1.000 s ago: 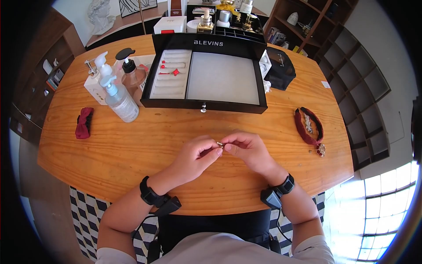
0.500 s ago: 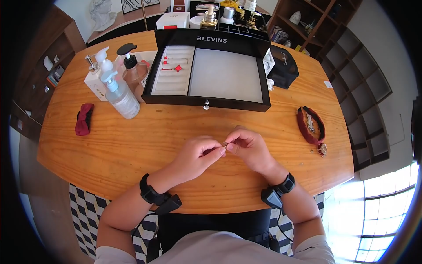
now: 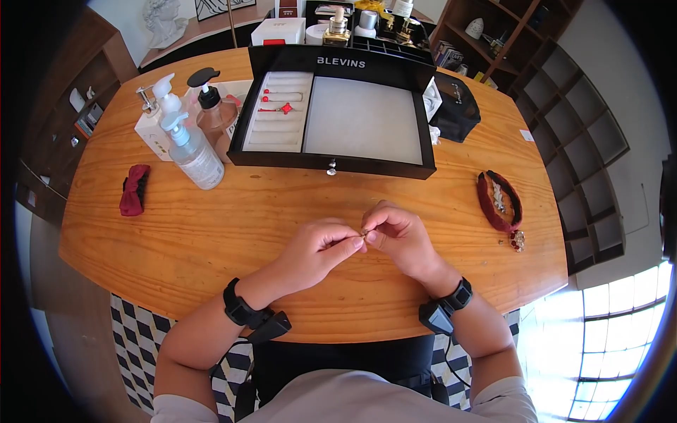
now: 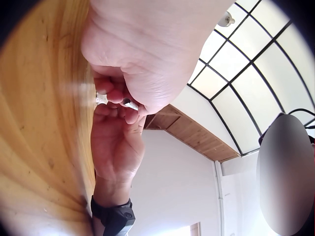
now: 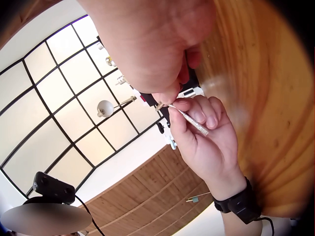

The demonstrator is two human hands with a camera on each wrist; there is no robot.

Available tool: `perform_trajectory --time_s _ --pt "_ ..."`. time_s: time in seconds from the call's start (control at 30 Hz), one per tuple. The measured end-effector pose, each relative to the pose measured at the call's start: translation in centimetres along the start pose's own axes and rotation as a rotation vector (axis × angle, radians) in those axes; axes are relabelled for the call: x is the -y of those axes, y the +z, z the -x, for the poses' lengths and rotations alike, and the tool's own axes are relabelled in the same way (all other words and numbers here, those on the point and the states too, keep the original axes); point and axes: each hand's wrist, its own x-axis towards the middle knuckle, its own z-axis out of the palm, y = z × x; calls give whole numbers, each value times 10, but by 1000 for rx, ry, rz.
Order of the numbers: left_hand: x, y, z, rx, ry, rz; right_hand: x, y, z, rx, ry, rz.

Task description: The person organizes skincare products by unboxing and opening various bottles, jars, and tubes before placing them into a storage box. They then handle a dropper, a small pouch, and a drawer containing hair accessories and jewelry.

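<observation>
My left hand [image 3: 319, 248] and right hand [image 3: 402, 238] meet fingertip to fingertip above the table near its front. Between them is a small, slim piece of jewellery [image 5: 189, 120], silvery with a sparkling ribbed length and a gold-toned end. Both hands pinch it with thumb and forefinger. Its ribbed length lies along the left thumb and fingers in the right wrist view, while the gold-toned end sits at the right fingertips. Only a short silver part [image 4: 130, 104] shows in the left wrist view; fingers hide the rest, and I cannot tell its exact kind.
Ahead stands a black jewellery box [image 3: 335, 168] with its drawer out, red jewellery [image 3: 285, 108] in the ring rolls. Pump bottles [image 3: 197, 161] and a dark red bow [image 3: 134, 190] are at left. A dark red headband [image 3: 488, 204] lies at right, by a black pouch [image 3: 455, 109].
Both hands keep their pinch on the jewellery piece. The left fingertips have shifted slightly right, and the piece has turned a little between the fingers. The head view has tilted slightly.
</observation>
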Motion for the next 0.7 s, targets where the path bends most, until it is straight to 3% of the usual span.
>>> perform_trajectory --time_s 0.23,0.7 --pt "7 2 0 -74 48 22 1 2 -1 -75 -6 98" --pt "4 2 -2 -129 119 -86 -10 5 0 -101 44 -188"
